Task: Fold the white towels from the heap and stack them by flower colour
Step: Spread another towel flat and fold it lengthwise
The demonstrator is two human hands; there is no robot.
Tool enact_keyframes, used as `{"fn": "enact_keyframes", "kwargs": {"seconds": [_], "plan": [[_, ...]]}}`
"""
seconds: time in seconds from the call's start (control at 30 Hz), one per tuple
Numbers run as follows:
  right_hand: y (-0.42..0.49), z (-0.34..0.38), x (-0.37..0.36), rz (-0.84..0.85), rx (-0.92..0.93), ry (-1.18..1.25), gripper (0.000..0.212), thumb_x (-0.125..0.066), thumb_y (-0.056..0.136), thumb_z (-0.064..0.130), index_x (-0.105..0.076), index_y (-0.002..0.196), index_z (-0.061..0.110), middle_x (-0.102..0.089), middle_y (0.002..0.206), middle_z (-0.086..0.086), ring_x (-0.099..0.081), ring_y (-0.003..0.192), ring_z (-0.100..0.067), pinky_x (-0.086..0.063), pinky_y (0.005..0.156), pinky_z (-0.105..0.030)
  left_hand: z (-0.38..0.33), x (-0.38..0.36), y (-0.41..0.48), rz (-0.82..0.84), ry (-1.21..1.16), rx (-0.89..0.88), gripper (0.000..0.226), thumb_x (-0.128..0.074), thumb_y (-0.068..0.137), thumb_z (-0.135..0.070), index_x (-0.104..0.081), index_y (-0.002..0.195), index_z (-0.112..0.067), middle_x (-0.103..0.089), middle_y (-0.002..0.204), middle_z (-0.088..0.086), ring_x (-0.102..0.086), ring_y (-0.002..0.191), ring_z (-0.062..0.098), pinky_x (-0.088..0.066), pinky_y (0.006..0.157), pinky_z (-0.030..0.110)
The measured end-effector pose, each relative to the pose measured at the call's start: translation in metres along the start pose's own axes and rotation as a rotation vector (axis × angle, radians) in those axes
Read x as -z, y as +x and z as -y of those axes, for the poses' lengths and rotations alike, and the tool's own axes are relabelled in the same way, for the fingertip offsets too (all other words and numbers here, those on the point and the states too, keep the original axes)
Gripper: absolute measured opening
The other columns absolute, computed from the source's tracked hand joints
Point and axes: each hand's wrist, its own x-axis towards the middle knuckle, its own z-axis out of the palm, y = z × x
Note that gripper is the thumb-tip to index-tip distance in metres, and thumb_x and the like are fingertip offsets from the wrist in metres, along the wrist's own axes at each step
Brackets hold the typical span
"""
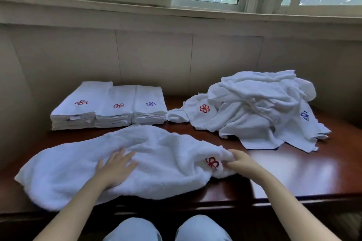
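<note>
A fluffy terry towel (pixel 121 162) sprawls along the glossy wooden table's (pixel 293 170) front edge; left hand (pixel 115 168) presses flat, fingers spread, right hand (pixel 238 161) pinches its bunched corner.

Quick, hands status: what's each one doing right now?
Left hand: open, fingers straight, pressing flat on the spread towel.
Right hand: closed, pinching the same towel's end beside its red flower.

A white towel (pixel 152 162) lies spread on the desk (pixel 293 170); the left hand (pixel 114 168) presses flat on it, the right hand (pixel 238 161) pinches its red-flowered end.
</note>
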Motion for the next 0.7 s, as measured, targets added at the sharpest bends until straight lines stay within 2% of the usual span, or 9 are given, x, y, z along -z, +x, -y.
{"fn": "enact_keyframes", "kwargs": {"seconds": [0.1,0.2,0.27,0.3,0.37,0.5,0.6,0.67,0.7], "plan": [[0.006,0.012,0.018,-0.194,0.061,0.351,0.020,-0.050,0.086,-0.009,-0.060,0.080,0.007,-0.058,0.079,-0.012,-0.052,0.077,-0.021,-0.037,0.066,-0.032,0.003,0.001,-0.002,0.001,-0.013,0.022,0.056,-0.018,0.098,-0.058,-0.005,0.150,-0.042,0.012,0.159,-0.010,0.009,0.147,0.012,0.003,0.117,0.050],[0.017,0.036,0.063,-0.189,0.060,0.540,0.011,-0.054,0.084,-0.005,-0.063,0.088,0.001,-0.060,0.083,-0.021,-0.055,0.080,-0.031,-0.039,0.066,-0.035,0.010,0.005,-0.007,-0.044,0.020,0.038,0.061,-0.022,0.099,-0.056,-0.002,0.152,-0.034,0.002,0.161,-0.007,-0.002,0.148,0.015,-0.007,0.118,0.046],[0.029,0.050,0.092,-0.239,0.046,0.268,0.004,-0.064,0.079,0.000,-0.061,0.082,0.001,-0.056,0.076,-0.016,-0.053,0.075,-0.027,-0.039,0.063,-0.033,0.014,0.013,-0.010,-0.127,0.039,0.067,0.070,-0.031,0.097,-0.055,0.002,0.153,-0.027,-0.025,0.156,-0.001,-0.028,0.141,0.022,-0.031,0.110,0.039],[0.037,0.056,0.101,-0.286,0.039,0.054,0.007,-0.067,0.077,0.002,-0.060,0.079,0.001,-0.055,0.074,-0.014,-0.052,0.073,-0.025,-0.039,0.061,-0.031,0.017,0.020,-0.009,-0.167,0.055,0.088,0.073,-0.034,0.098,-0.052,0.005,0.153,-0.025,-0.041,0.146,0.002,-0.044,0.128,0.023,-0.042,0.098,0.035],[0.053,0.064,0.109,-0.440,0.039,-0.315,0.012,-0.062,0.077,0.002,-0.062,0.089,0.002,-0.059,0.085,-0.013,-0.054,0.080,-0.025,-0.041,0.065,-0.030,0.018,0.035,-0.007,-0.168,0.110,0.153,0.071,-0.032,0.099,-0.046,0.009,0.152,-0.023,-0.059,0.119,0.002,-0.058,0.100,0.020,-0.048,0.078,0.029],[0.071,0.064,0.093,-0.627,0.020,-0.439,0.030,-0.043,0.086,0.002,-0.058,0.112,0.004,-0.060,0.116,-0.018,-0.055,0.108,-0.034,-0.042,0.084,-0.035,0.013,0.050,0.000,-0.002,0.267,0.269,0.058,-0.027,0.099,-0.039,-0.011,0.152,-0.021,-0.041,0.144,0.002,-0.046,0.125,0.024,-0.043,0.096,0.035],[0.079,0.055,0.056,-0.432,0.077,-0.580,0.024,-0.041,0.092,0.004,-0.061,0.104,0.004,-0.064,0.107,-0.015,-0.058,0.103,-0.032,-0.042,0.078,-0.033,-0.002,0.057,0.010,-0.050,0.309,0.262,0.052,-0.041,0.090,-0.035,-0.034,0.141,-0.025,-0.041,0.141,0.000,-0.046,0.121,0.021,-0.044,0.083,0.032],[0.084,0.049,0.029,-0.273,0.128,-0.701,0.022,-0.037,0.095,0.006,-0.058,0.099,0.008,-0.064,0.101,-0.011,-0.060,0.100,-0.030,-0.041,0.070,-0.031,-0.010,0.060,0.024,-0.121,0.334,0.106,0.056,-0.047,0.089,-0.038,-0.030,0.142,-0.031,-0.034,0.143,0.000,-0.038,0.127,0.022,-0.042,0.092,0.034],[0.089,0.045,0.017,-0.206,0.143,-0.726,0.023,-0.036,0.096,0.007,-0.056,0.107,0.009,-0.063,0.107,-0.011,-0.059,0.102,-0.029,-0.042,0.073,-0.031,-0.013,0.060,0.033,-0.116,0.334,-0.005,0.059,-0.050,0.089,-0.037,-0.027,0.143,-0.034,-0.031,0.145,-0.001,-0.034,0.130,0.022,-0.039,0.098,0.034]]}}
